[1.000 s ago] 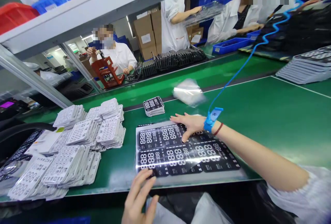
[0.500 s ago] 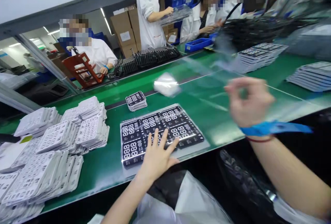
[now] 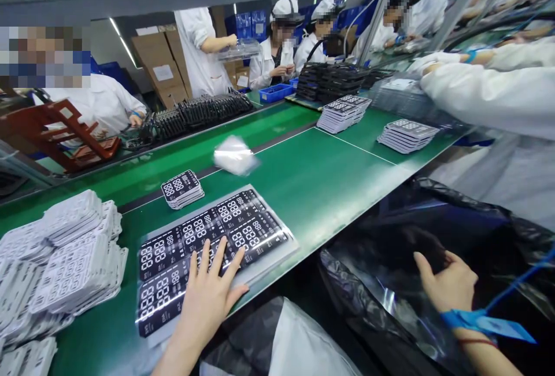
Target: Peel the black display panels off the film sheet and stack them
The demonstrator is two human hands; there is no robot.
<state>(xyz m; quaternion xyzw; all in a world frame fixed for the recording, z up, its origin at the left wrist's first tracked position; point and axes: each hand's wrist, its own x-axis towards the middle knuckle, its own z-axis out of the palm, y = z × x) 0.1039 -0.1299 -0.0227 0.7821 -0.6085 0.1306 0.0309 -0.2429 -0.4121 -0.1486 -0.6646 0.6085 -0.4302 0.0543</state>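
My left hand (image 3: 210,283) lies flat, fingers spread, on a black sheet (image 3: 249,228) printed with white digit segments in several panels. Beneath that sheet is a pale, greyish sheet whose edge shows along the front and right. At the right, over the mouth of a large black plastic bag (image 3: 355,272), is my right hand (image 3: 453,283), wearing a blue wrist strap (image 3: 485,324). Its thumb and forefinger are apart, with nothing visible between them; the other fingers are partly hidden. Shiny clear film (image 3: 390,306) shows inside the bag.
A small stack of printed panels (image 3: 182,191) and a white, translucent item (image 3: 234,156) lie behind the sheet. White plastic plates (image 3: 82,272) are piled at the left. Two larger printed stacks (image 3: 342,113) stand farther right. A co-worker's sleeve (image 3: 477,87) reaches in at the right.
My right hand has moved from above the table down to the black bag; the clear film trailing from it has left the table area. My left hand stays on the sheet. The view has turned right.
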